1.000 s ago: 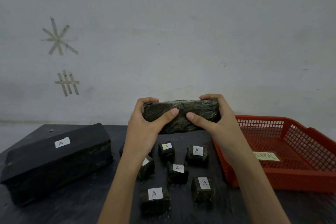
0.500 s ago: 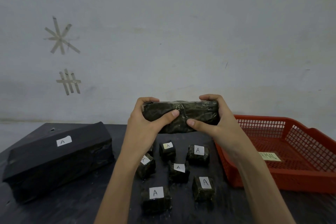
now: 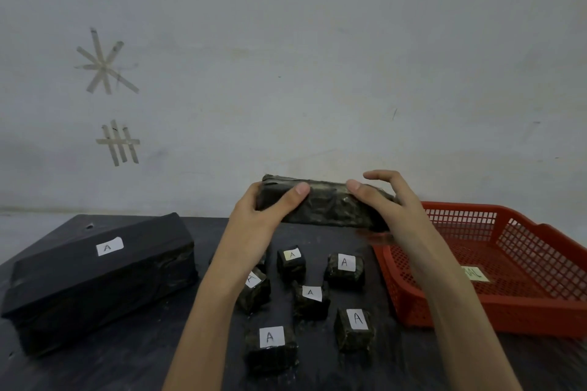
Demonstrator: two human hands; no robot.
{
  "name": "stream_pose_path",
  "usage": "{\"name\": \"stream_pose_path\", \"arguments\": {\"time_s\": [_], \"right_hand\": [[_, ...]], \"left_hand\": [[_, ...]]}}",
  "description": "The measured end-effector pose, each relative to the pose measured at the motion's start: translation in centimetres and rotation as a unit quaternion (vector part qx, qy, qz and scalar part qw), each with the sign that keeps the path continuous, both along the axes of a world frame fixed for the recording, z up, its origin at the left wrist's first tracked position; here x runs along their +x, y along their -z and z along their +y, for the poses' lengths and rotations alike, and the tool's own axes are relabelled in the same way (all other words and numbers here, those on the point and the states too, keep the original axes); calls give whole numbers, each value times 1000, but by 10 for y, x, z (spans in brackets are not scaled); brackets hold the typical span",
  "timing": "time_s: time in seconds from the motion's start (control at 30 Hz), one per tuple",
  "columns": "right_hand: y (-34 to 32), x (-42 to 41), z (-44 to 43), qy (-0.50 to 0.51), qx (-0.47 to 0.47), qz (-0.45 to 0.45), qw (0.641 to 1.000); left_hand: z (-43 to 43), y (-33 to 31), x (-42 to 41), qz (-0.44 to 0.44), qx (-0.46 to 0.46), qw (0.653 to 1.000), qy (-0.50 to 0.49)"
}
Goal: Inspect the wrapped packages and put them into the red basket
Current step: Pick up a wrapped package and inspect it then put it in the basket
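I hold a long dark wrapped package (image 3: 327, 205) in the air above the black table (image 3: 143, 355). My left hand (image 3: 263, 216) grips its left end, thumb across the front. My right hand (image 3: 390, 200) supports its right end with the thumb on the front and the fingers lifted and spread above it. The package tilts down toward the right, its right end near the back left corner of the red basket (image 3: 470, 320). Several small wrapped cubes with white "A" labels (image 3: 271, 346) (image 3: 344, 267) lie below my arms.
A big black wrapped block (image 3: 95, 279) with an "A" label lies at the left of the table. The red mesh basket has a pale label (image 3: 476, 273) on its floor. A grey wall with tape marks (image 3: 104, 65) stands behind.
The long package has turned and tilted, its right end dropping toward the basket. My right hand's fingers have lifted off its top and spread.
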State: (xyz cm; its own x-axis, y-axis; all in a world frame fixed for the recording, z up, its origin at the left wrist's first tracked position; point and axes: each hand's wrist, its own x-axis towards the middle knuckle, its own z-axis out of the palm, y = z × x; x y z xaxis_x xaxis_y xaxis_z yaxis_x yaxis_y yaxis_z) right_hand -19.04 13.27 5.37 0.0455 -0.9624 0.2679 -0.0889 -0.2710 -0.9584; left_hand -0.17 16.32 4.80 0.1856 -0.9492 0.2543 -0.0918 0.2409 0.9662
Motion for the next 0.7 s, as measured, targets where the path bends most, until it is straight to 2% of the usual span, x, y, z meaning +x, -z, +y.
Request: {"name": "stream_pose_path", "arguments": {"time_s": [0.1,0.27,0.47,0.6,0.7], "right_hand": [[-1,0,3,-35,-19,0,999],[1,5,0,-9,-55,-45,997],[0,8,2,21,-81,-39,996],[0,6,1,-22,-79,-8,997],[1,5,-1,-36,-73,-41,996]], "left_hand": [[-3,2,-1,10,17,1000,-18],[-4,4,0,-22,-1,1000,-2],[-6,4,3,8,15,1000,3],[-7,3,4,51,10,999,1],[-4,0,8,47,20,999,6]]}}
